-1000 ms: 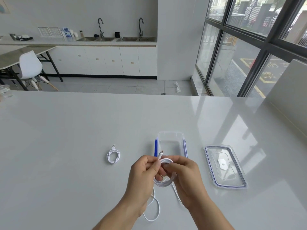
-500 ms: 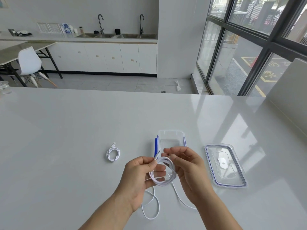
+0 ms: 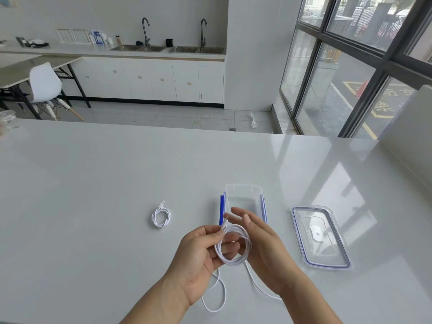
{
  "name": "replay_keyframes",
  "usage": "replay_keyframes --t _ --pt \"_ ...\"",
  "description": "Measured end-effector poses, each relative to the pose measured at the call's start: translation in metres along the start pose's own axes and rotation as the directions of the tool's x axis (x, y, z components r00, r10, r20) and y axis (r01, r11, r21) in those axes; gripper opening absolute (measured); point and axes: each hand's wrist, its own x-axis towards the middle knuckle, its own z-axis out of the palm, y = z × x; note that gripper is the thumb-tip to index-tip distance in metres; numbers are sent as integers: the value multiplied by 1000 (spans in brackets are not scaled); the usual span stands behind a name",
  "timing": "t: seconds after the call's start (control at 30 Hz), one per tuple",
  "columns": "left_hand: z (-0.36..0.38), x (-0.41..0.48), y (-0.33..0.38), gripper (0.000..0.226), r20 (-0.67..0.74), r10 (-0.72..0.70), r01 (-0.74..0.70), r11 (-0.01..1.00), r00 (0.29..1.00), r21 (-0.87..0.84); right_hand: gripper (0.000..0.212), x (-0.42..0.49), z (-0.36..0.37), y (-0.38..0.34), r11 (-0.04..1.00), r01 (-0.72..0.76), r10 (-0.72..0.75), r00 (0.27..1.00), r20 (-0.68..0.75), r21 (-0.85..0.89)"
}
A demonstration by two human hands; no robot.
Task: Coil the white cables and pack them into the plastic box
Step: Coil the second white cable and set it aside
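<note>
— What has changed for us in the last second?

— Our right hand (image 3: 264, 249) has let go. A second ago both hands were bunched together on the white cable (image 3: 231, 262). Now the right one lies spread, fingers straight, just beside the loops.

— And our left hand (image 3: 198, 251)?

— It pinches the loops between thumb and forefinger, right by the plug end, and holds them above the table (image 3: 93, 183).

— So is the coil finished?

— We judge not. A loose tail (image 3: 219, 307) trails on the table towards us, under our wrists, so more turns are needed. The open right hand looks ready to fetch that slack for the next wrap.

— Where does everything else stand?

— The plastic box (image 3: 243, 187) sits open just beyond our hands, with nothing in it that we can see. Its lid (image 3: 327, 253) lies to the right, and the second cable (image 3: 160, 217) is coiled on the table to the left, not yet packed.
</note>
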Motion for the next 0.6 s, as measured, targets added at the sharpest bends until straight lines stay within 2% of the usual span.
replay_keyframes --t 0.13,0.23,0.3,0.37,0.6 --pt "-2 2 6 8 -11 13 -14 999 1000 -47 37 -2 -7 -1 993 63 -76 989 -129 -102" --pt "-6 5 9 9 -24 21 -23 998 999 -67 32 -7 -13 1 963 83 -115 987 -113 -258" --pt "-10 8 9 9 -34 19 -21 998 999 -63 21 -9 -13 5 936 84 -129 986 -109 -341" --pt "-13 11 8 10 -44 18 -19 999 999 -38 9 -8 -12 9 922 90 -148 981 -127 -377" --pt "-32 17 5 18 -96 73 -60 989 993 132 10 8 -6 20 919 72 -155 970 -187 -388"
